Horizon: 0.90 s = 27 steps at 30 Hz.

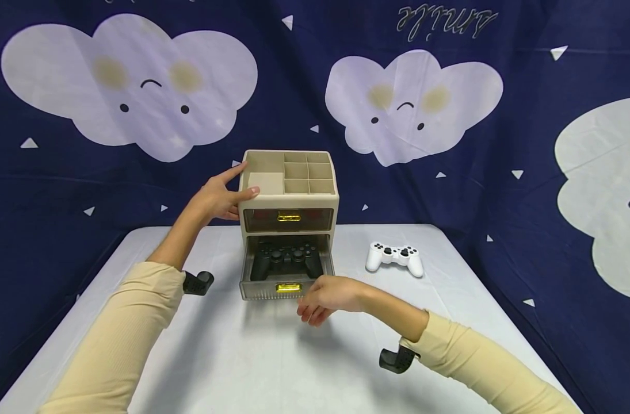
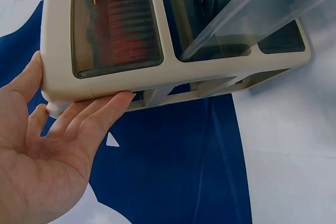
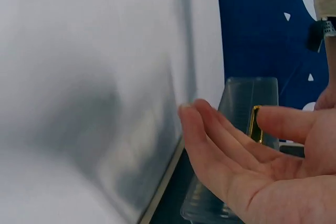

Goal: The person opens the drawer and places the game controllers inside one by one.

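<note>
A beige desktop drawer organizer (image 1: pixel 289 201) stands at the back of the table. Its lower clear drawer (image 1: pixel 263 289) is pulled out, with a black game controller (image 1: pixel 286 260) lying inside. My left hand (image 1: pixel 218 198) rests on the organizer's upper left corner, thumb over the top edge; in the left wrist view its fingers (image 2: pixel 97 116) lie fairly straight along the side wall. Just in front of the drawer's right front corner is my right hand (image 1: pixel 327 299), fingers loosely bent and holding nothing. Whether it touches the drawer is unclear. The right wrist view shows the gold handle (image 3: pixel 255 124) behind it.
A white game controller (image 1: pixel 394 259) lies on the white-covered table (image 1: pixel 232 368), right of the organizer. The upper drawer (image 1: pixel 263 220) is closed, with something reddish inside. Open compartments (image 1: pixel 296 171) form the top. A dark blue cloud-print curtain (image 1: pixel 294 75) hangs behind.
</note>
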Each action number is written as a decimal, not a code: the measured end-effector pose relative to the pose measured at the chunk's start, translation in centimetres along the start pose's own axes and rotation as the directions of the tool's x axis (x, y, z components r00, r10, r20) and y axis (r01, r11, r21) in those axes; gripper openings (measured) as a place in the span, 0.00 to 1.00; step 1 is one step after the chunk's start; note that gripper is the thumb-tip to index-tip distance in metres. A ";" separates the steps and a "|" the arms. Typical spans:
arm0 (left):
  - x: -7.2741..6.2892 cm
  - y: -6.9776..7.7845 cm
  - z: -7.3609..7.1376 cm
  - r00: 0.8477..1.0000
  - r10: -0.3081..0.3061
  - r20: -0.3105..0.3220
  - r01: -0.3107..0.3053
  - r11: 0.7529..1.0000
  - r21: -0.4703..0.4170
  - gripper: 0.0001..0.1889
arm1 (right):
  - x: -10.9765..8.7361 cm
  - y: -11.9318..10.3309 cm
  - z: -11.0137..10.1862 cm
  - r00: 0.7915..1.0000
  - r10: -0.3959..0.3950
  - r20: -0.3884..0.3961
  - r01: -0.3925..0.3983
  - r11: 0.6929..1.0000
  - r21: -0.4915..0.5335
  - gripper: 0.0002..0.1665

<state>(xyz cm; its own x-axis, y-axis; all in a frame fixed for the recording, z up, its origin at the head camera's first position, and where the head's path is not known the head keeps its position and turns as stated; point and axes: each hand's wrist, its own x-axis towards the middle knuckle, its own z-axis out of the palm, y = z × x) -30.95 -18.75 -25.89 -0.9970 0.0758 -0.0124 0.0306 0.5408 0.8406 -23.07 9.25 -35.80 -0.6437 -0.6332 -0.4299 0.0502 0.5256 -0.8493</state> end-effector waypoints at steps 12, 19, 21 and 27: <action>-0.2 0.1 0.3 1.000 -0.002 -0.004 0.002 1.000 0.000 0.46 | 0.6 0.5 1.6 0.988 -0.065 -0.142 0.091 0.980 0.179 0.23; -0.1 0.1 0.2 1.000 -0.001 -0.009 0.001 1.000 0.001 0.45 | 0.8 0.5 2.5 0.966 -0.067 -0.249 0.123 0.969 0.215 0.23; -0.2 0.1 0.2 1.000 -0.001 -0.010 0.001 1.000 0.003 0.45 | 0.8 0.4 2.7 0.958 -0.067 -0.278 0.132 0.965 0.225 0.22; -0.2 0.2 0.1 1.000 -0.003 0.011 0.004 0.999 -0.034 0.46 | 0.9 0.4 3.0 0.943 -0.078 -0.324 0.162 0.957 0.240 0.22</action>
<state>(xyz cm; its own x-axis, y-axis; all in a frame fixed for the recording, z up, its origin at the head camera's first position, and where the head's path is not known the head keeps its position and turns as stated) -30.77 -18.56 -25.80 -0.9963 0.0832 -0.0212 0.0245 0.5119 0.8587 -21.31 7.18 -37.41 -0.8583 -0.4538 -0.2395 0.1271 0.2643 -0.9560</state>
